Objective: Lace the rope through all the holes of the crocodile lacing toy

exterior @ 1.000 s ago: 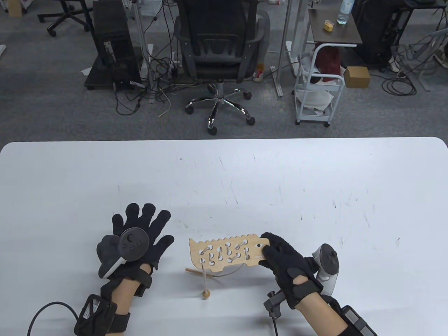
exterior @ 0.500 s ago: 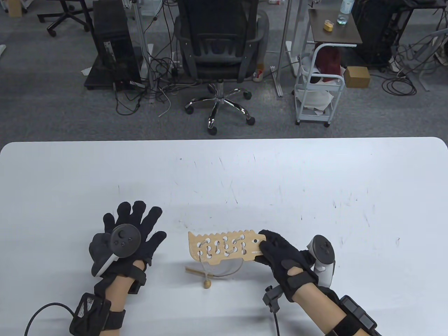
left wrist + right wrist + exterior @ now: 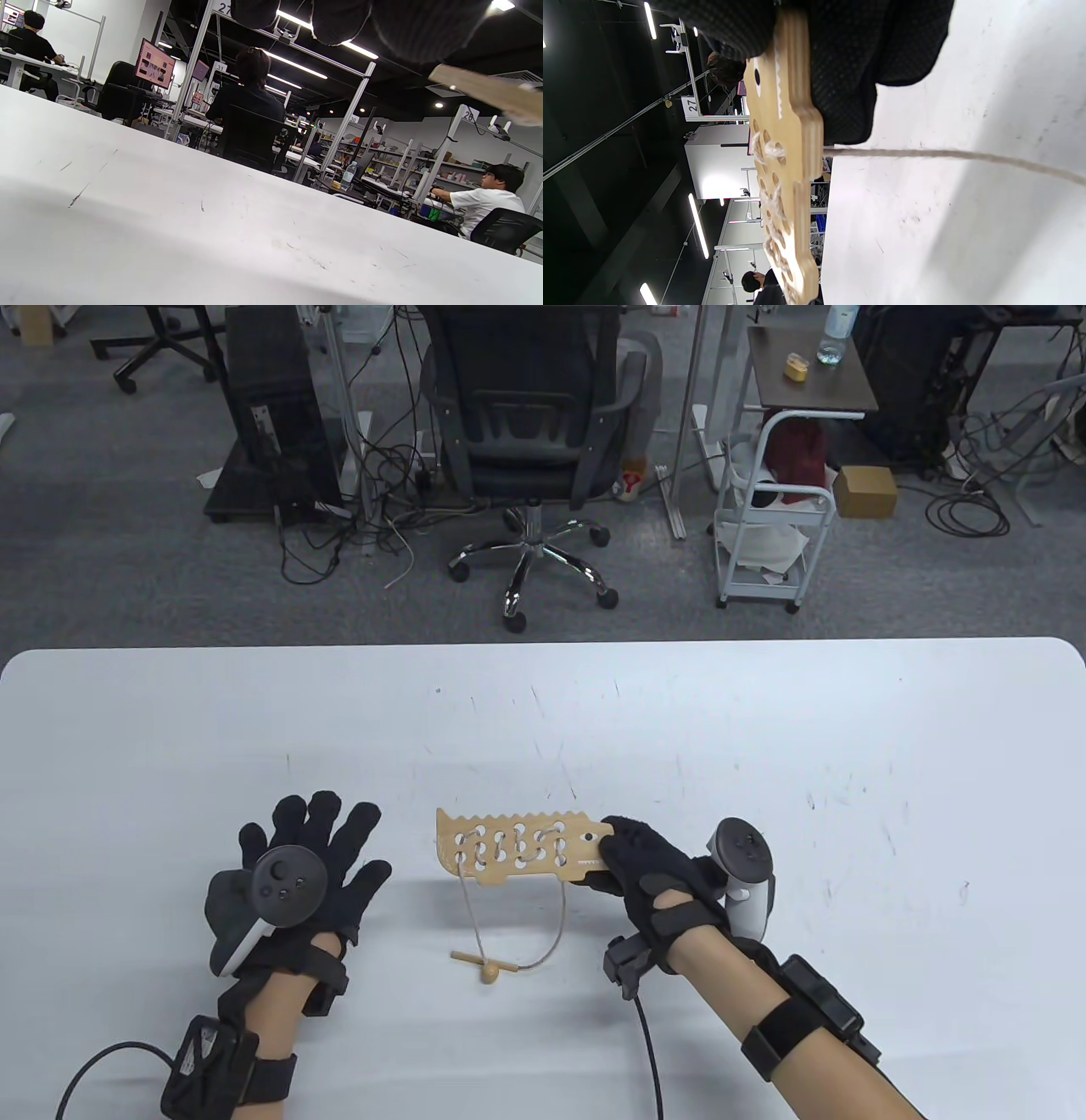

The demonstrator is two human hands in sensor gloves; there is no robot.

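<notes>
Laced flat wooden crocodile board (image 3: 517,848) now lifted, lower centre of frame.
Pinched at its end by gloved right hand (image 3: 657,869); beige rope (image 3: 556,929) dangling to table, left hand (image 3: 297,874) spread flat, empty. Looks basically done.

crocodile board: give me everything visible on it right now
The crocodile board is a flat, pale plywood cut-out with a toothed upper edge and rows of oval holes, most of them laced with beige rope. The right hand grips its right end, holding it off the table. Two rope strands hang down from it to a wooden needle and bead lying on the table. The left hand is apart from it.
</notes>
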